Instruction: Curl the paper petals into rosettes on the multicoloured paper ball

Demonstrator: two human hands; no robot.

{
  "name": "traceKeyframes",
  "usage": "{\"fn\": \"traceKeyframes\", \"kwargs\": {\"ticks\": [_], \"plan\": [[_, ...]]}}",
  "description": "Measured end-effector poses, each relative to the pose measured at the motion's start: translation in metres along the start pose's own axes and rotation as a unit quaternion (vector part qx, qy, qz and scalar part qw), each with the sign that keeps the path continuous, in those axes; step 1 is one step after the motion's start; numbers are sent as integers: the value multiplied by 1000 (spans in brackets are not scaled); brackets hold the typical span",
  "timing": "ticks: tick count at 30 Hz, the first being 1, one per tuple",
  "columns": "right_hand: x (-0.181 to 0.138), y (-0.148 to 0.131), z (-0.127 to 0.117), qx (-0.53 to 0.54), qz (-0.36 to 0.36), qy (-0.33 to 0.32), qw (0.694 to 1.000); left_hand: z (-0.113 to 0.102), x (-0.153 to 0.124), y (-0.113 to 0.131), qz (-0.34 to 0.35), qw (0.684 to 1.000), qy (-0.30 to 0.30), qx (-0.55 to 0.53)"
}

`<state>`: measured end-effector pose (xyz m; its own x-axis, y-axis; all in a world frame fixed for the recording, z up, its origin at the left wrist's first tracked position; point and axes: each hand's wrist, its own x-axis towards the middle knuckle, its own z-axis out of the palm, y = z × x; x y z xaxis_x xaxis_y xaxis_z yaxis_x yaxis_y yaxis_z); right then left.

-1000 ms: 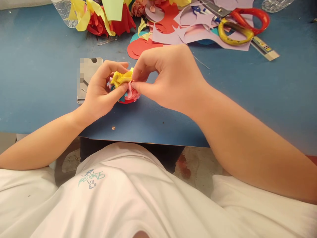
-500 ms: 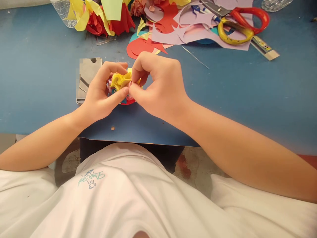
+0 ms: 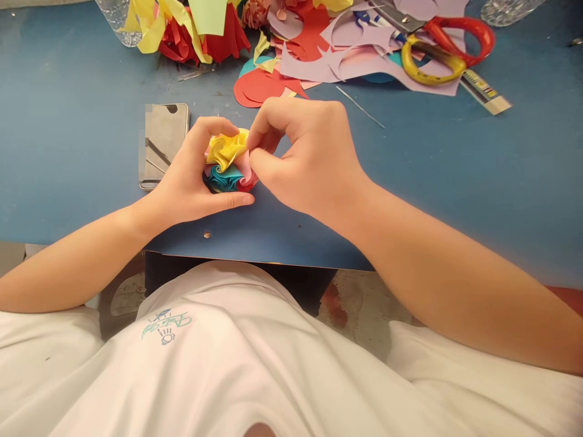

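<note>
A ball of curled paper flowers (image 3: 226, 149), yellow on top with teal and pink below, sits between my hands above the blue table. My left hand (image 3: 189, 167) cups it from the left, its fingers curved round the far side. The left thumb is stretched out along the near side, apart from the petals. At the ball's right edge, my right hand (image 3: 300, 149) has thumb and forefinger pinched together on pink paper. The tips of the other right fingers are hidden.
Behind my left hand lies a phone (image 3: 168, 136). Scissors (image 3: 437, 54) with red and yellow handles rest on lilac paper scraps (image 3: 314, 65), near a cutter blade case (image 3: 486, 92). Red paper pieces (image 3: 262, 89) and a thin white stick (image 3: 359, 106) lie beyond my hands.
My left thumb has come off the flowers and down toward me. The ball has turned so more teal shows. My right hand has shifted slightly right, still pinching.
</note>
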<state>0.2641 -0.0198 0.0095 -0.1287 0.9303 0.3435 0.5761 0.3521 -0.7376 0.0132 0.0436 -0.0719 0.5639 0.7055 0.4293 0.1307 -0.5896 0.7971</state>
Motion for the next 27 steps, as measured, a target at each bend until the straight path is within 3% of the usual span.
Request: {"fn": "traceKeyframes", "kwargs": {"ticks": [7, 11, 16, 21, 24, 27], "plan": [[9, -8, -15, -12, 42, -44, 998, 0, 1, 1, 18, 998, -1, 59], [6, -15, -18, 63, 122, -48, 989, -3, -4, 8, 88, 978, 12, 190], [6, -17, -18, 191, 247, -34, 949, -3, -1, 7, 160, 952, 54, 254], [14, -10, -17, 310, 328, -50, 891, 2, 10, -9, 328, 889, 129, 293], [17, 0, -14, 363, 347, -82, 861, 1, 12, -20, 345, 867, 157, 324], [17, 8, -8, 359, 329, -89, 869, -4, 13, -28, 323, 880, 147, 314]]}}
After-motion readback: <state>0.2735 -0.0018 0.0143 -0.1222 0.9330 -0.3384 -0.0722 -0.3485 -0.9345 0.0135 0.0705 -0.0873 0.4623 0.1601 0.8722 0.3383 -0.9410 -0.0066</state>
